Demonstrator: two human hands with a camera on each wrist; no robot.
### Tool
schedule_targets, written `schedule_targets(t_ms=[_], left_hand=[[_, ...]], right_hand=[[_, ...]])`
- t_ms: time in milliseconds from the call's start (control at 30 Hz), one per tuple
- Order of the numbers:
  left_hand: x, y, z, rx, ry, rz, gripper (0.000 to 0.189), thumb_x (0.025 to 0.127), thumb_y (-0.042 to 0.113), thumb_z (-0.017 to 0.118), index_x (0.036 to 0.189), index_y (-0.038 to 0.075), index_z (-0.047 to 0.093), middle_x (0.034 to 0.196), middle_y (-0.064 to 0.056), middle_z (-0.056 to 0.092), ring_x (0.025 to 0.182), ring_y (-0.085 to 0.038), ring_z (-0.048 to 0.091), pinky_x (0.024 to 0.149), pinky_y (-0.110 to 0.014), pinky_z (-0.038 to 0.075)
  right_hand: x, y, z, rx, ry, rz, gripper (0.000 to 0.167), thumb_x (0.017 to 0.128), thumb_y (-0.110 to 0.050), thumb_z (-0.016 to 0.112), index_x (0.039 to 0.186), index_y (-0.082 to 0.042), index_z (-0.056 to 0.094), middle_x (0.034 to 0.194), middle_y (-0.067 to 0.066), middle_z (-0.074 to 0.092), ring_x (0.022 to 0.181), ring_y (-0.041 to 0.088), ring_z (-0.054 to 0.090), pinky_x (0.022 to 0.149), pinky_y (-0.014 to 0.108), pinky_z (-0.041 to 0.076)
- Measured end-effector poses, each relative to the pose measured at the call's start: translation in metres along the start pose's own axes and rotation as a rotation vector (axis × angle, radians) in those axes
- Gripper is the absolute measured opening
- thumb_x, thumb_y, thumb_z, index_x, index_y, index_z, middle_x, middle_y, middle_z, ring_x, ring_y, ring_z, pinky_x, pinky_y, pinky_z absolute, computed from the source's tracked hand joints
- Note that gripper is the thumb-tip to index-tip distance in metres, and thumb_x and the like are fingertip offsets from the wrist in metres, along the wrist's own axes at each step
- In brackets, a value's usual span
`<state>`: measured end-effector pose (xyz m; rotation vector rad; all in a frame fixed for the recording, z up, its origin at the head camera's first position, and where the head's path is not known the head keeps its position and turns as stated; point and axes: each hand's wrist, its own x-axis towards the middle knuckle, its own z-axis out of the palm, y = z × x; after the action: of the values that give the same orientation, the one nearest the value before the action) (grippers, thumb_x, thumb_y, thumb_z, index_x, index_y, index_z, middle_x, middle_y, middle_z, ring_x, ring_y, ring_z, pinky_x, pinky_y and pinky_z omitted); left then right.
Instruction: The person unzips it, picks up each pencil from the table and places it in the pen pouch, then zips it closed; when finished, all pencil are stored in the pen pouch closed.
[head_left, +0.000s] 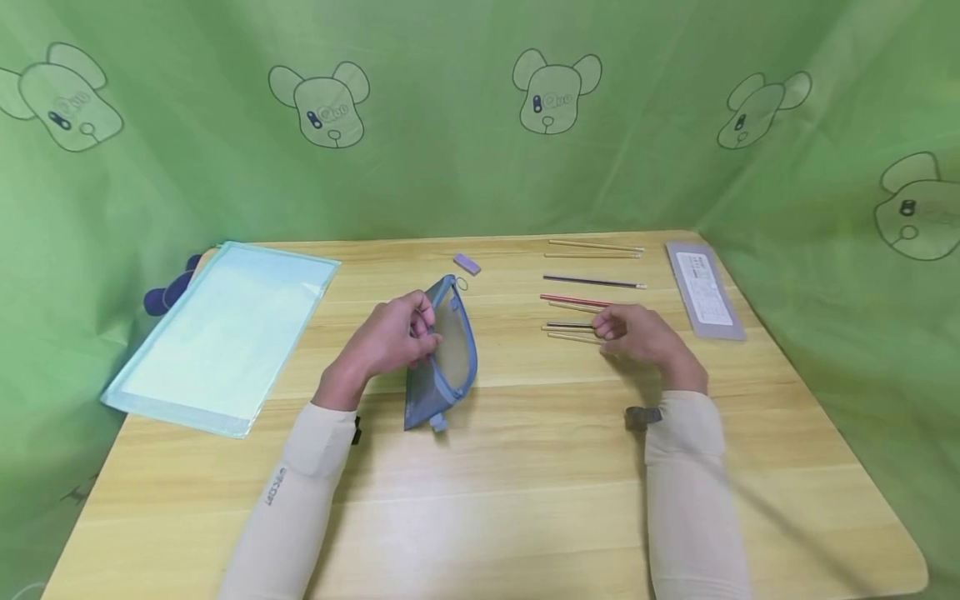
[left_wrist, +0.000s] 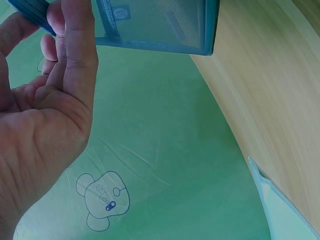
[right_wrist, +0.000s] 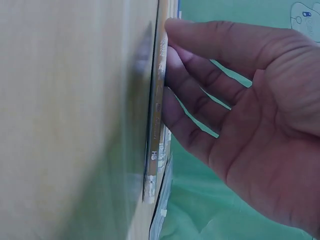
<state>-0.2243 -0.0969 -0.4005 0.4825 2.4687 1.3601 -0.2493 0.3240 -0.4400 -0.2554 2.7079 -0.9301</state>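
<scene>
My left hand (head_left: 396,333) pinches the near rim of a blue zippered mesh pouch (head_left: 426,398), whose mouth gapes toward the right. In the left wrist view, the pouch's mesh side (left_wrist: 155,25) hangs past my fingers. My right hand (head_left: 637,332) is over the nearest pencils on the table, covering their right ends. In the right wrist view, its thumb and loosely bent fingers come right up to a wooden pencil (right_wrist: 157,110) marked HB. Several more pencils lie in a row behind, including a red pencil (head_left: 573,299) and a dark pencil (head_left: 592,282).
A purple eraser (head_left: 467,264) lies behind the pouch. At the left, a large light-blue zip folder (head_left: 225,333) overhangs the table edge. A flat purplish pack (head_left: 705,292) with a white label lies at the right. Green curtains (head_left: 450,167) surround the table (head_left: 480,500).
</scene>
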Motion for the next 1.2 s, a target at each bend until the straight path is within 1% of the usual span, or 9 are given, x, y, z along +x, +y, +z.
schedule_targets(t_ms=[100,200,367,467,633,733,933,1133,1200], left_hand=[[0.000,0.000,0.001,0.008,0.001,0.005,0.022,0.097,0.002,0.075,0.108,0.004,0.057,0.089,-0.012,0.066,0.069,-0.024,0.071,0.065,-0.041,0.066],[0.000,0.000,0.001,0.016,0.000,0.007,0.022,0.097,0.002,0.076,0.107,0.004,0.057,0.089,-0.012,0.067,0.069,-0.025,0.072,0.065,-0.039,0.066],[0.001,0.000,0.003,0.026,-0.004,0.004,0.022,0.097,0.002,0.076,0.109,0.003,0.057,0.089,-0.012,0.067,0.068,-0.023,0.071,0.063,-0.035,0.065],[0.001,0.001,0.003,0.028,-0.006,0.006,0.022,0.097,0.002,0.075,0.109,0.003,0.057,0.089,-0.012,0.067,0.069,-0.024,0.072,0.063,-0.033,0.064],[0.001,0.000,0.003,0.028,-0.007,0.011,0.021,0.097,0.002,0.075,0.108,0.003,0.057,0.088,-0.011,0.067,0.070,-0.027,0.074,0.064,-0.033,0.064],[0.000,0.000,0.002,0.029,-0.005,0.010,0.021,0.097,0.002,0.075,0.108,0.003,0.057,0.088,-0.011,0.067,0.070,-0.027,0.074,0.064,-0.033,0.064],[-0.001,0.001,0.002,0.027,-0.005,0.003,0.022,0.097,0.003,0.076,0.108,0.004,0.057,0.088,-0.011,0.067,0.071,-0.026,0.073,0.065,-0.034,0.064],[0.000,0.002,0.002,0.029,-0.009,0.003,0.022,0.098,0.003,0.075,0.108,0.004,0.056,0.089,-0.011,0.067,0.070,-0.026,0.073,0.065,-0.037,0.065],[0.000,0.002,0.002,0.028,-0.008,0.003,0.022,0.098,0.003,0.075,0.108,0.004,0.056,0.089,-0.011,0.066,0.070,-0.026,0.073,0.065,-0.038,0.065]], right_hand=[[0.000,-0.001,0.001,-0.026,0.002,0.015,0.034,0.089,0.006,0.079,0.122,0.004,0.068,0.116,0.023,0.073,0.110,0.034,0.070,0.094,0.028,0.057],[0.002,-0.002,0.003,-0.031,-0.001,0.014,0.033,0.088,0.008,0.078,0.120,0.005,0.069,0.113,0.021,0.073,0.106,0.032,0.069,0.087,0.020,0.054],[0.006,-0.004,0.008,-0.025,-0.004,-0.036,0.030,0.085,0.012,0.077,0.114,0.007,0.070,0.105,0.020,0.073,0.098,0.027,0.068,0.079,0.013,0.053],[0.007,-0.006,0.011,-0.032,-0.007,-0.056,0.027,0.085,0.009,0.079,0.111,0.006,0.071,0.102,0.018,0.073,0.095,0.024,0.067,0.078,0.014,0.053],[0.007,-0.008,0.013,-0.041,-0.023,-0.045,0.022,0.089,0.005,0.077,0.110,0.002,0.073,0.101,0.017,0.072,0.094,0.022,0.065,0.079,0.017,0.052],[0.006,-0.009,0.015,-0.044,-0.027,-0.047,0.019,0.090,0.005,0.076,0.108,0.000,0.073,0.099,0.017,0.071,0.094,0.021,0.065,0.080,0.019,0.052],[0.006,-0.016,0.020,-0.067,-0.036,-0.079,0.012,0.092,0.003,0.075,0.102,-0.002,0.073,0.093,0.009,0.069,0.090,0.018,0.061,0.081,0.025,0.050],[0.007,-0.025,0.027,-0.046,-0.075,-0.048,0.014,0.092,0.003,0.073,0.105,-0.003,0.072,0.093,0.006,0.068,0.090,0.018,0.060,0.083,0.029,0.051],[0.009,-0.026,0.029,-0.037,-0.083,-0.052,0.017,0.091,0.005,0.072,0.106,-0.002,0.071,0.094,0.007,0.068,0.090,0.019,0.061,0.084,0.029,0.052]])
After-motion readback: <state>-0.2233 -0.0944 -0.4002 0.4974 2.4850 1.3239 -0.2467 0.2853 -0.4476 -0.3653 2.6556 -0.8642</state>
